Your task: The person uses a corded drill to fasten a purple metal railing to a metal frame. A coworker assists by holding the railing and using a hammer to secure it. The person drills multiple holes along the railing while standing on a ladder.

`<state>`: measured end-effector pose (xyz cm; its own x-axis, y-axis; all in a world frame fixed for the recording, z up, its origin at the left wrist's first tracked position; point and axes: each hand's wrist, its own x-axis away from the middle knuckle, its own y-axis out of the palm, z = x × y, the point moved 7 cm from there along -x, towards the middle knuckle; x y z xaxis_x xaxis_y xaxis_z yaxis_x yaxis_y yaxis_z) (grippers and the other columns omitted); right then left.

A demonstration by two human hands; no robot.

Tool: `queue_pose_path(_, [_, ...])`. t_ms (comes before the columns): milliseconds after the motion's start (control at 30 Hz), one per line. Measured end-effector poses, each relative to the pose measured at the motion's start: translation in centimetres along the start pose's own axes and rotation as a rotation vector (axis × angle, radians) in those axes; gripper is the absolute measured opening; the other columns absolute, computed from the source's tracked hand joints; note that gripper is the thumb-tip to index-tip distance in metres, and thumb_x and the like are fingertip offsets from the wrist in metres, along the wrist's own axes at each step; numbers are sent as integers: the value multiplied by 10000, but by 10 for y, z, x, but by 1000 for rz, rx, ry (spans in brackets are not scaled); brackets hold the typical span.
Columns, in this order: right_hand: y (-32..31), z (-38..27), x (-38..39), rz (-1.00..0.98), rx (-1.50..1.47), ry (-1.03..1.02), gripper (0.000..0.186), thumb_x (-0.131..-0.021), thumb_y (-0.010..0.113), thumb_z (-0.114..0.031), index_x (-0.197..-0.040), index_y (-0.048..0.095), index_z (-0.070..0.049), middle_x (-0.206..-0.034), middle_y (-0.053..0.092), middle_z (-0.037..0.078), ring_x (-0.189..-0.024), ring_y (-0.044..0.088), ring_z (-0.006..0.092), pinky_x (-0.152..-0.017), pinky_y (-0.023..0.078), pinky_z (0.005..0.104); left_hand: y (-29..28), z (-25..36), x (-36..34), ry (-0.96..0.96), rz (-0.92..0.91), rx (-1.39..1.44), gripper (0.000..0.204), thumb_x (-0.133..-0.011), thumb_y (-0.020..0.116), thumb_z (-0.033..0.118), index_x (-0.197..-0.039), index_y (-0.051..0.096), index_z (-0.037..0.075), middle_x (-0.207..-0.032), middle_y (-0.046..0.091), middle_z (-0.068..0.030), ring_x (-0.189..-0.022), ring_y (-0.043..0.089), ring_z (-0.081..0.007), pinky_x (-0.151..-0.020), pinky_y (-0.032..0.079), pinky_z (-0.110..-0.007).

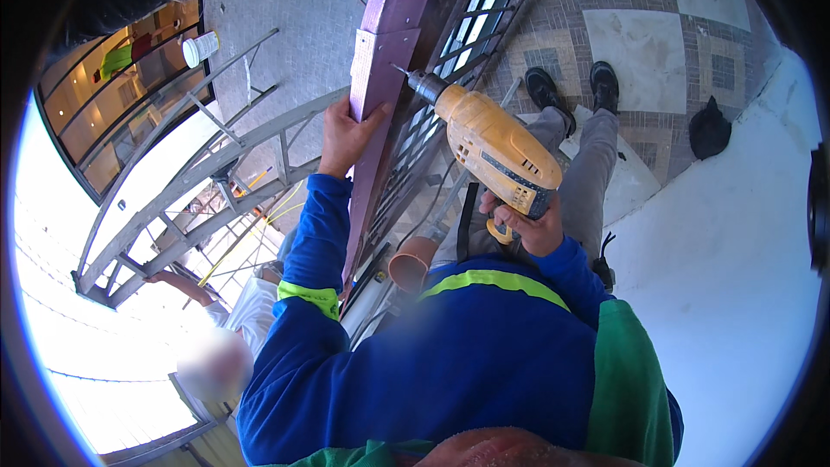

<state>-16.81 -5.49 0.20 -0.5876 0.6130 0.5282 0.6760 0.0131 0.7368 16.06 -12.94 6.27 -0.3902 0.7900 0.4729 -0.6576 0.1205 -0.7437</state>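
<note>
A yellow power drill, dusty and scuffed, is held in my right hand, fingers wrapped around its handle. Its thin bit reaches the right edge of a purplish-red metal beam; whether the tip touches cannot be told. Lower down on that beam, my left hand grips it from the left side, thumb lying across its face. A short plate or overlapping section with small holes sits on the beam just above this hand.
Left of the beam, a person in a white shirt holds a grey metal truss. Beyond are a white bucket and a window. Dark railing runs beside the beam. An orange-brown pot and a black object are nearby.
</note>
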Motion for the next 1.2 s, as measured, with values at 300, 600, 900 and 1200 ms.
queue_pose_path(300, [1,-9,-6,-74,-6,-15,504,-891,736,28,-1344,515,10,-1147,707,145,-1021,715,217,-853,587,340,1,4,1,-9,-9,40,329,-846,828,221,-979,725,-61,-811,737,-76,-717,631,-102,-668,527,-310])
queue_pose_path(600, [-4,-10,-10,1,84,-13,660,-821,843,-6,-1375,485,-5,-1269,660,123,-1122,679,197,-961,553,340,0,3,1,-38,19,-30,336,-824,836,212,-976,725,-66,-804,739,-91,-723,629,-99,-670,526,-313])
queue_pose_path(900, [-1,-4,-13,3,73,12,745,-808,868,-50,-1423,451,-2,-1294,641,143,-1194,642,210,-1016,520,356,-1,6,3,-179,-31,-174,337,-835,841,198,-1053,734,-36,-918,769,-91,-798,696,-131,-743,556,-304])
queue_pose_path(1200, [17,-50,-16,36,589,-302,868,-759,888,-54,-1484,411,-18,-1381,589,182,-1286,592,267,-1088,457,398,1,-4,6,-143,69,34,355,-823,847,217,-983,722,-74,-826,748,-83,-733,636,-97,-681,532,-311])
